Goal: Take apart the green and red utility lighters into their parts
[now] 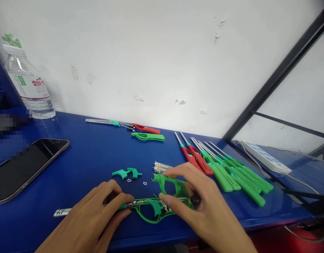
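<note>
A green lighter body [148, 211], opened so its insides show, lies on the blue table [93, 154] near the front edge. My left hand [98, 214] pinches the lighter's metal tube end at its left. My right hand [201, 207] rests on the right end of the body and holds a second green shell half [172, 184] and a dark small tool [195, 200] under its fingers. Two teal trigger pieces [127, 173] and tiny white parts [137, 182] lie just beyond the hands.
A row of finished red and green long lighters [225, 168] lies at right. Another red and green pair [147, 133] lies by the wall. A phone [21, 168] and a water bottle [28, 84] are at left. A power strip [264, 156] sits far right.
</note>
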The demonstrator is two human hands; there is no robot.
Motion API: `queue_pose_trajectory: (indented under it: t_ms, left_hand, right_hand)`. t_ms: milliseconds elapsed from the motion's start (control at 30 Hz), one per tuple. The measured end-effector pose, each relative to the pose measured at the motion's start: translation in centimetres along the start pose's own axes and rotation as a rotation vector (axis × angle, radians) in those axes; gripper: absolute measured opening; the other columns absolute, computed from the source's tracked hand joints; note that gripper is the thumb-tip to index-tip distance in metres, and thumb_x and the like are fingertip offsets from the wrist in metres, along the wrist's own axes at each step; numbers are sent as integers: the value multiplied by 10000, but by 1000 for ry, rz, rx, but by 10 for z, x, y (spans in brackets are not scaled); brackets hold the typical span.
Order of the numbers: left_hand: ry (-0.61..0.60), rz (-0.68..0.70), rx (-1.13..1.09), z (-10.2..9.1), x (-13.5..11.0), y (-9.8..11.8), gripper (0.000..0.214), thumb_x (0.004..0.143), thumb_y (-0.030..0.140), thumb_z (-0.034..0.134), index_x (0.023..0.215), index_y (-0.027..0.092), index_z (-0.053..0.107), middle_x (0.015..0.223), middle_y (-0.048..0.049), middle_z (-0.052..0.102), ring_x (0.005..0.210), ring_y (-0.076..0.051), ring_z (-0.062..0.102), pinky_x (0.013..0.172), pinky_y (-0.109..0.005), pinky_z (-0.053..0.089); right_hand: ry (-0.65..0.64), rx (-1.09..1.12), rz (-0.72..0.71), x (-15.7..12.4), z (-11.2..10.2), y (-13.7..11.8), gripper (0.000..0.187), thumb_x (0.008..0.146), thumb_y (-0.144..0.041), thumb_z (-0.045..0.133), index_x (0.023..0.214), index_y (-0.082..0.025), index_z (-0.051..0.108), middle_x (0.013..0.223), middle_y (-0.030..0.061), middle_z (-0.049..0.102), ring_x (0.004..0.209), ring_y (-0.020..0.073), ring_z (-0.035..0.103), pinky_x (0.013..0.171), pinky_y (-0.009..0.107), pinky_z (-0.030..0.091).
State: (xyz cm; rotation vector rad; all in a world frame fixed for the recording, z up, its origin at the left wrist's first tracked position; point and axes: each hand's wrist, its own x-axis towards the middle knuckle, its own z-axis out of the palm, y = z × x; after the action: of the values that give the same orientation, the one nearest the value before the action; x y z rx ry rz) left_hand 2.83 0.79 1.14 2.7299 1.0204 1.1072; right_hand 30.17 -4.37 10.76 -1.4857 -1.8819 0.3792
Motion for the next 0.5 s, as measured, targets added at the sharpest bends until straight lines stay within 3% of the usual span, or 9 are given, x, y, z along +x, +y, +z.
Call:
queue_pose_trajectory:
  t_ms: [200,333,500]
  left_hand:
    - [-18,13,23,-2,0,0,306,1167,411,473,1427,332,614,1152,-9,682,966,-145,721,858,-232,624]
    - [-32,36,66,-2,-1,-1,294,1167,399,465,1385,335,651,1177,-9,699,1011,-156,726,922,-242,624]
    - [-26,-4,44,0,-2,0,316,1158,426,488,1416,337,649,1170,-14,707,993,-158,732,892,-242,627]
  right_hand:
    - [39,-10,-10,-3,-2,0,253,989,-393,803,1235,-394,748,1021,-49,707,609,125,473,632,255,490]
    - [74,13,-9,-2,-4,-2,246,979,-386,811,1222,-373,767,1056,-36,734,609,109,512,594,247,480]
    - [128,12,-20,-1,-5,-4,244,974,-417,819,1206,-353,783,972,-28,721,579,107,497,561,257,464]
